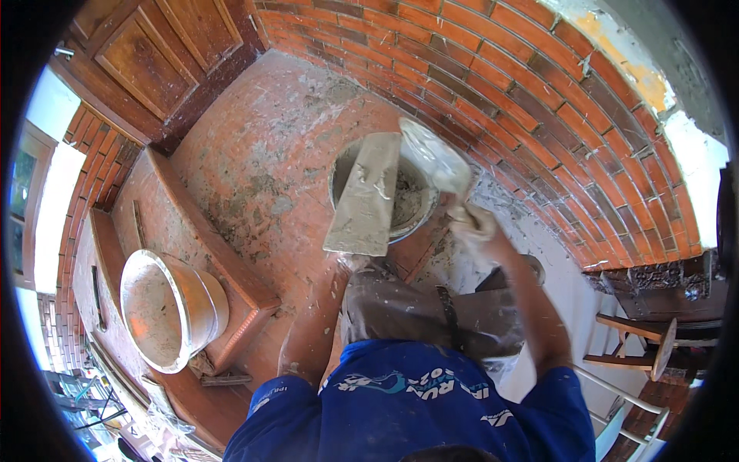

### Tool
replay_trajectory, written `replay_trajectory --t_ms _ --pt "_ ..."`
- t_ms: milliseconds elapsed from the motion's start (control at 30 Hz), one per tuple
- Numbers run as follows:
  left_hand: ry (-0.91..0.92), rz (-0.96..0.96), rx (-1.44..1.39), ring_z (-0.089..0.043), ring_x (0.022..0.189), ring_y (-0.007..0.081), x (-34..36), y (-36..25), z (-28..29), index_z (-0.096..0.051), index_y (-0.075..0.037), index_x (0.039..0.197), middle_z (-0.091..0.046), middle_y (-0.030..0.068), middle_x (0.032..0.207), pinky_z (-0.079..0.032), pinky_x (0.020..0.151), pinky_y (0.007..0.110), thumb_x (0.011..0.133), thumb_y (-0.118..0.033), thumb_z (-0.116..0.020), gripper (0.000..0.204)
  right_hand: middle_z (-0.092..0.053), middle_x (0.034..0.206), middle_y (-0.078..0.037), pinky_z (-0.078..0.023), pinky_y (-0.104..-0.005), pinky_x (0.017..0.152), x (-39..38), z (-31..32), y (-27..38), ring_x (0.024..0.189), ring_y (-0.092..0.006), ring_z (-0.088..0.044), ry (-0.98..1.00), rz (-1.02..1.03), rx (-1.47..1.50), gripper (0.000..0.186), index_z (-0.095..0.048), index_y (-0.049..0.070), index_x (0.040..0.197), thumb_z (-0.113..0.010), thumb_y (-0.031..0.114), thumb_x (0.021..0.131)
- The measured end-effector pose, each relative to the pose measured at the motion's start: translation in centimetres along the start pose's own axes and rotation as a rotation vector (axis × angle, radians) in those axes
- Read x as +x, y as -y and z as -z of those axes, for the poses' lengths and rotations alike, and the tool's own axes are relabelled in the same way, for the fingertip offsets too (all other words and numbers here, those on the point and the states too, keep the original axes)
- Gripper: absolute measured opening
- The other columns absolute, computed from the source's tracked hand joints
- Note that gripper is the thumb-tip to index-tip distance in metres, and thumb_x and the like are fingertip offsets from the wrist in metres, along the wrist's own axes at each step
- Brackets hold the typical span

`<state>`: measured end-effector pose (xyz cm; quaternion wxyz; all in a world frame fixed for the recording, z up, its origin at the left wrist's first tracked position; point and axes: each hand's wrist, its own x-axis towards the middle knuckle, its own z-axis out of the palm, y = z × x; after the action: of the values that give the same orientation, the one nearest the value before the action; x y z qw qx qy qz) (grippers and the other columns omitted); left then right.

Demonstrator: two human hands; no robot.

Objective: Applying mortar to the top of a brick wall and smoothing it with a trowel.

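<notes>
My left hand (352, 262) grips the near end of a tapered mortar board (362, 204), its fingers mostly hidden beneath. The board is coated in grey mortar, with a small lump on top, and lies over the left part of a round bucket (424, 223). Wet grey mortar (410, 196) shows inside the bucket. To the right, my right hand (473, 225) is closed round the handle of a trowel (436, 156). The trowel's smeared, shiny blade is tilted above the bucket's right rim, slightly blurred and apart from the board.
A brick wall (493, 69) runs along the far and right side. Mortar splashes cover the tiled floor (254, 154). A second bucket (215, 304) stands tilted on the steps (208, 231) at left. A wooden door (146, 65) is at the far left, a wooden stool (631, 346) at the right.
</notes>
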<state>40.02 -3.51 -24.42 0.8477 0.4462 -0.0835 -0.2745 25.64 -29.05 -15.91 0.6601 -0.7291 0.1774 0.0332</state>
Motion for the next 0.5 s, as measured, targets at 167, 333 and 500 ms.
replay_trajectory --t_ms 167,333,500 --pt "-0.032 0.452 -0.724 -0.067 0.091 0.0261 -1.7 0.4 -5.3 -0.059 -0.005 0.116 -0.066 0.0101 0.105 -0.059 0.075 0.04 0.096 -0.029 -0.05 0.032 -0.06 0.108 -0.019 -0.053 -0.0413 0.079 3.6 -8.7 -9.0 0.095 -0.0327 -0.061 -0.643 0.525 -0.952 0.034 -0.057 0.003 0.115 -0.066 0.013 0.083" --pt "-0.096 0.216 -0.609 -0.068 0.08 0.0234 -0.3 4.3 0.6 -0.062 -0.007 0.103 -0.069 0.006 0.094 -0.059 0.06 0.034 0.093 -0.032 -0.055 0.028 -0.057 0.116 -0.026 -0.05 -0.0444 0.088 -0.6 -3.9 -11.4 0.111 -0.0397 -0.054 -0.179 0.889 -1.094 0.045 -0.054 -0.005 0.119 -0.067 0.018 0.082" --pt "-0.309 0.283 -0.635 -0.067 0.074 0.0175 -1.5 -0.9 -3.8 -0.061 -0.008 0.102 -0.067 0.0074 0.091 -0.055 0.049 0.029 0.095 -0.032 -0.05 0.027 -0.061 0.107 -0.024 -0.054 -0.0419 0.075 -7.9 2.3 -8.0 0.091 -0.0406 -0.062 -0.089 0.436 -0.866 0.031 -0.06 -0.001 0.107 -0.068 0.014 0.08"
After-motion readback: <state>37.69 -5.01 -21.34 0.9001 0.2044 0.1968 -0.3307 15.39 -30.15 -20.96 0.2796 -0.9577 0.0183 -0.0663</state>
